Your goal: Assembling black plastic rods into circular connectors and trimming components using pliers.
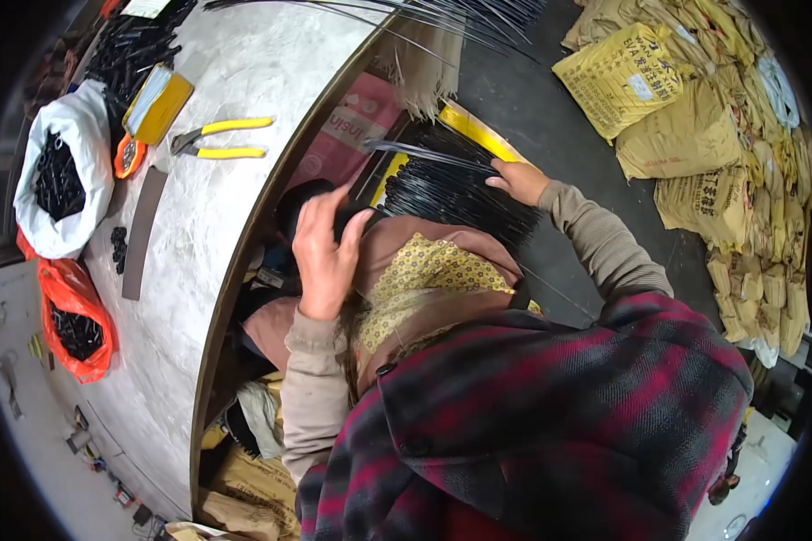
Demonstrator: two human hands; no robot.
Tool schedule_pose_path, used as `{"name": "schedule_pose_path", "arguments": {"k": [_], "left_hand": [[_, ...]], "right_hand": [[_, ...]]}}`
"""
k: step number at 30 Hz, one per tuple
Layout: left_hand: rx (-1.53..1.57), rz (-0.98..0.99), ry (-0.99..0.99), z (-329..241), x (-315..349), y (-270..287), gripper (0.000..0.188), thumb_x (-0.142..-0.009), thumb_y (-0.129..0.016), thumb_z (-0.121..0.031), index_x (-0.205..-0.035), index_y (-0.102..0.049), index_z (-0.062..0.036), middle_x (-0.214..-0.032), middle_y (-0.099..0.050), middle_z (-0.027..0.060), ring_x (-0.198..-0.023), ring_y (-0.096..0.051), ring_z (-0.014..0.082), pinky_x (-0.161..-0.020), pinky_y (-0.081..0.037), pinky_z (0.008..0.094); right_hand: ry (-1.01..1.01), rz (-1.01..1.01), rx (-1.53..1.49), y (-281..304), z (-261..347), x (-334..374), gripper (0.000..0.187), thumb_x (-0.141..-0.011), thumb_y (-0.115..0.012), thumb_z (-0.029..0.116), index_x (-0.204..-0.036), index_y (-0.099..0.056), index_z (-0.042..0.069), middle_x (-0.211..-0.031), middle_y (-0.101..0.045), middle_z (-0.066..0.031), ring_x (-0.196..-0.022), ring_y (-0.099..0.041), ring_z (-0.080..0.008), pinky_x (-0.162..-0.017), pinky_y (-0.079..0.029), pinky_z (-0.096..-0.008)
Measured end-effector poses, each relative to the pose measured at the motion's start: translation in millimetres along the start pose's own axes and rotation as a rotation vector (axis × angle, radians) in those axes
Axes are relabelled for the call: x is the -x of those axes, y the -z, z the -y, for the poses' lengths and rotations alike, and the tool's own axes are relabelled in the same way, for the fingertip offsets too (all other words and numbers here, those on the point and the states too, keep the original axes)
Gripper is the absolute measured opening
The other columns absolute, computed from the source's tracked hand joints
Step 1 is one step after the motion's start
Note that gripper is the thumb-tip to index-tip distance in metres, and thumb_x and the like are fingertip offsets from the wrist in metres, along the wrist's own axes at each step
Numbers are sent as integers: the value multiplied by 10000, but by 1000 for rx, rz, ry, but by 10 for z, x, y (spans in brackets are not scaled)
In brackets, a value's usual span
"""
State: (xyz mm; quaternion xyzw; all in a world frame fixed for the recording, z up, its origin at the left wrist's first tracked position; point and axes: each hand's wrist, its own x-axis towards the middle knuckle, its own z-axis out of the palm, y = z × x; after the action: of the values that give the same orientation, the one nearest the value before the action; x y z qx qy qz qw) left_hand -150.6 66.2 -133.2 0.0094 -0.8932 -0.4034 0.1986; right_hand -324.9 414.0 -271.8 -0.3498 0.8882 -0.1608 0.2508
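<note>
- Pale grey surface (pixel 235 81) curves across the upper left, its dark rim sweeping down toward the lower left.
- On it: yellow-handled pliers (pixel 221 140), a yellow box (pixel 158 104), a long dark strip (pixel 143 233).
- White bag (pixel 63 176) of small black parts sits at the far left, with an orange bag (pixel 77 320) of the same just below it.
- Tan sacks (pixel 713 117) are stacked on the dark floor (pixel 532 99) along the right side.
- Black rods (pixel 456 189) lie in a thick bundle below the surface's edge, over a yellow-edged box (pixel 469 126).
- Right hand (pixel 517 180) rests on the right end of the bundle, fingers flat against the rods and touching them; whether it grips any, I cannot tell.
- Left hand (pixel 325 243) is up just left of the bundle, fingers curled and partly closed near the rod ends; what it clutches, if anything, is hidden.
- The two hands are apart, the bundle between them.
- A plaid jacket (pixel 550 424) fills the lower right, a yellow patterned cloth (pixel 424 275) beneath the left hand.
</note>
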Motion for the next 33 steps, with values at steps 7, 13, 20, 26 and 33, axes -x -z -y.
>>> {"name": "schedule_pose_path", "arguments": {"k": [7, 13, 20, 26, 33], "left_hand": [[104, 48, 336, 303, 540, -45, 280, -861, -742, -60, -1109, -655, 38, -945, -635, 154, -863, -627, 256, -807, -504, 342], [58, 95, 322, 244, 601, -35, 315, -843, -752, -47, -1126, -650, 46, -970, -632, 156, -889, -624, 252, -833, -504, 331], [245, 218, 420, -159, 401, 283, 218, -866, -711, -21, -1062, -669, 63, -963, -666, 118, -892, -633, 186, -822, -498, 292], [532, 162, 296, -973, 20, 1065, 127, -879, -675, 12, -992, -687, 69, -907, -686, 134, -813, -665, 213, -747, -522, 312], [897, 120, -213, -1929, -116, 2051, 168, -779, -719, 26, -927, -687, 99, -825, -672, 196, -699, -679, 289, -650, -565, 371]], "right_hand": [[-230, -25, -83, -648, -648, 150, 393, -1008, -543, 390, -1084, -503, 6, -989, -610, -280, -973, -605, -465, -818, -486, -502], [-522, -7, 88, -833, -271, 164, 927, -831, -710, 588, -1512, -354, 69, -1196, -616, -294, -1103, -619, -420, -1015, -457, -465], [-89, 240, -192, -1164, -225, -168, 515, -890, -700, 421, -1185, -630, 4, -1095, -683, -251, -1059, -643, -415, -912, -511, -457], [82, 216, 119, -717, 273, -296, 455, -852, -717, 390, -1128, -628, 40, -918, -682, -227, -899, -661, -438, -788, -531, -502], [477, -146, 36, 438, 1822, -598, 257, -941, -641, 252, -1116, -651, 64, -981, -687, -149, -890, -667, -361, -734, -532, -440]]}}
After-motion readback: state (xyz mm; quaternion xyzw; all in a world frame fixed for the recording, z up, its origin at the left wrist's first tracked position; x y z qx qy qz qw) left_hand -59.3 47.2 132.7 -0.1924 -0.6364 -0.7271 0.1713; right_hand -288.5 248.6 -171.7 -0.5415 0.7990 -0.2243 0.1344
